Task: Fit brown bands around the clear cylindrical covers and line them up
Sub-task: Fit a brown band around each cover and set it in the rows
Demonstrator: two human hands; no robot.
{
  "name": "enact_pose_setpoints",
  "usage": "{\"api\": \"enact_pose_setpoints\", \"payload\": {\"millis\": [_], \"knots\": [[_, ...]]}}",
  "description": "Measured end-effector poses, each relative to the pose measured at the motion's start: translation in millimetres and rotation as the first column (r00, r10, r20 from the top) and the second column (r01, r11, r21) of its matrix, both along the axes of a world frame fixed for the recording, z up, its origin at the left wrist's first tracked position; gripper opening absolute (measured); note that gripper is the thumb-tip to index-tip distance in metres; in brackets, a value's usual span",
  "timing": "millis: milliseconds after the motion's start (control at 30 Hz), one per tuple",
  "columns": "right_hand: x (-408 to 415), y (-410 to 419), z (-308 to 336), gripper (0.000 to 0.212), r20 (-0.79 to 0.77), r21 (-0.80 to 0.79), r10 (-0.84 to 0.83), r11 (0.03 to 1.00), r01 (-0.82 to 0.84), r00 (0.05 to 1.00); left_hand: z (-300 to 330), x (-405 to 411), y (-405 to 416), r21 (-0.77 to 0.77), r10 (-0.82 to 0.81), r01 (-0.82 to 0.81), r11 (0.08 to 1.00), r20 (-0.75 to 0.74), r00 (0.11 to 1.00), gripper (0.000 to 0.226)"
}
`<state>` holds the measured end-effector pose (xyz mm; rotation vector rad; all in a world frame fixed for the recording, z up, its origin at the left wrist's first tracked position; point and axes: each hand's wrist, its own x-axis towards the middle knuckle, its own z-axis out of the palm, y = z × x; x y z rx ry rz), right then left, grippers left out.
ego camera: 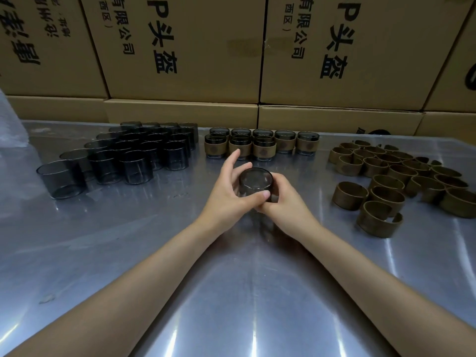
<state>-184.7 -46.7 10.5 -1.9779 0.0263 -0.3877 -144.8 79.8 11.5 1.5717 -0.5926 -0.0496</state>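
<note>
Cover (255, 180) btwn both hands' fingers (258, 195), thumb across front.

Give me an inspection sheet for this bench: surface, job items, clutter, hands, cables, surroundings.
Surface: shiny metal table, glare streaks.
Job's things: bare clear covers grouped far left; banded covers in rows at the far middle; loose brown bands heaped right; one cover held at centre, a band partly visible at its side.
Clutter: nothing seen.
Grippers: left hand and right hand both grip the held cover.
Cables: nothing seen.
Surroundings: printed cardboard boxes stacked behind the table.
</note>
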Motion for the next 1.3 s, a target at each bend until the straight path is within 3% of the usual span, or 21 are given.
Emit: {"api": "enact_pose_setpoints", "payload": {"millis": [200,300,367,467,533,600,700,833,900,1000,1167,1300], "knots": [[1.3,1.6,-2.3,0.073,-0.052,-0.064,-0.068,0.996,0.065,0.996,-0.1,2.7,-3.3,-0.013,-0.115,0.114,0.993,-0.135,0.984,0.089],[-4.0,-0.4,1.1,0.069,0.108,-0.115,-0.181,0.974,0.193,0.978,3.3,3.9,-3.1,-0.073,-0.097,0.084,0.994,-0.203,0.974,0.092],[-8.6,-12.6,5.9,0.059,0.245,-0.25,-0.315,0.893,0.374,0.917,4.9,5.1,-2.1,-0.077,-0.057,0.041,0.996,-0.219,0.974,0.088],[-15.7,-37.9,8.1,0.053,0.313,-0.497,-0.51,0.631,0.596,0.801,4.3,6.4,-1.0,-0.056,-0.041,0.029,0.998,-0.217,0.975,0.084],[-17.5,-47.5,4.9,0.055,0.232,-0.636,-0.608,0.495,0.591,0.759,3.6,6.3,-0.9,-0.048,-0.045,0.036,0.998,-0.199,0.979,0.083],[-17.5,-50.5,1.8,0.058,0.115,-0.725,-0.65,0.463,0.511,0.751,4.7,5.8,-1.0,-0.05,-0.045,0.036,0.998,-0.192,0.98,0.083],[-16.8,-52.0,3.5,0.057,0.088,-0.74,-0.615,0.487,0.465,0.784,5.8,3.9,-0.2,-0.048,-0.049,0.041,0.998,-0.185,0.981,0.08],[-16.1,-42.3,10.9,0.05,0.299,-0.586,-0.447,0.612,0.532,0.843,7.2,-1.1,-0.4,-0.041,0.031,-0.033,0.999,-0.04,0.999,0.056],[-16.4,-31.5,17.2,0.044,0.477,-0.484,-0.333,0.673,0.56,0.813,7.5,-3.8,-1.5,-0.029,0.131,-0.129,0.991,0.084,0.988,0.043],[-18.2,-14.1,20.1,0.041,0.705,-0.437,-0.09,0.726,0.531,0.704,10.6,-10.0,-2.3,-0.054,0.156,-0.149,0.987,0.172,0.973,0.045],[-20.3,10.3,14.8,0.037,0.777,-0.469,0.089,0.744,0.477,0.624,15.0,-17.6,-5.4,-0.014,0.117,-0.119,0.993,0.329,0.937,0.036],[-19.6,13.2,13.1,0.048,0.784,-0.44,0.091,0.78,0.446,0.614,14.7,-19.7,-11.2,0.015,0.104,-0.114,0.993,0.301,0.948,0.028]]}}
